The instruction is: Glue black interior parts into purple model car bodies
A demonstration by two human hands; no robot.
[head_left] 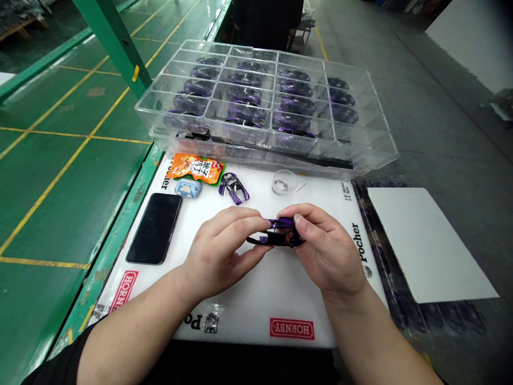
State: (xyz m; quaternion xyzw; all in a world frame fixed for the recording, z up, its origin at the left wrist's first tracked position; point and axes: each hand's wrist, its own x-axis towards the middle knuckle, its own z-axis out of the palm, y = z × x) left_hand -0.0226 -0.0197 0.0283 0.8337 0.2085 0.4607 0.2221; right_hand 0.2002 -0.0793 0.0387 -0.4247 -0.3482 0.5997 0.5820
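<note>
Both hands hold one small purple-and-black car-shaped shell (pixel 276 233) over the white mat (pixel 256 299). The fingers and thumb of my left hand (pixel 226 248) pinch its left end. At the right end, my right hand (pixel 326 246) grips it between thumb and fingers. Beyond my left hand lies another purple-and-black part (pixel 234 188), flat on the mat. A small round clear cup (pixel 282 183) with tiny pieces inside stands beyond the held shell.
A clear compartment tray (pixel 256 141) with several purple car shells spans the back. At the left lie a black phone (pixel 154 229), an orange packet (pixel 196 167) and a blue-white case (pixel 188 188). White card (pixel 430 243) lies at right. Behind the tray is a person in dark clothes (pixel 266 24).
</note>
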